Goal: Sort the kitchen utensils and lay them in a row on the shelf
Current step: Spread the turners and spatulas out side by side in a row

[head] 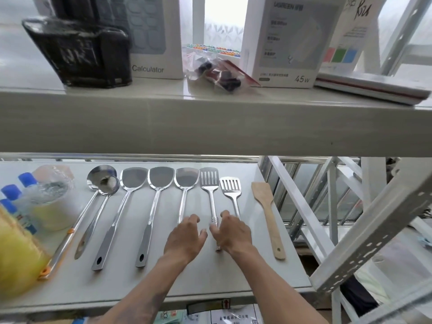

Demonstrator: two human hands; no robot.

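Note:
Steel utensils lie side by side on the white shelf point(210, 274), heads pointing away. From the left: two ladles point(102, 183), three solid turners point(161, 181), two slotted turners point(209, 181) and, apart at the right, a wooden spatula point(267, 211). My left hand point(187, 239) rests palm down over the handle of the third solid turner, fingers spread. Beside it, my right hand point(231, 232) lies over the handles of the slotted turners, fingers loosely curled. I cannot tell whether it grips one.
Tape rolls point(51, 202), blue-capped bottles point(11, 195) and a yellow object point(16, 253) crowd the shelf's left end. The upper shelf point(210, 122) carries boxes point(285, 40) and a black case point(79, 52). A white metal frame point(374, 218) stands at the right.

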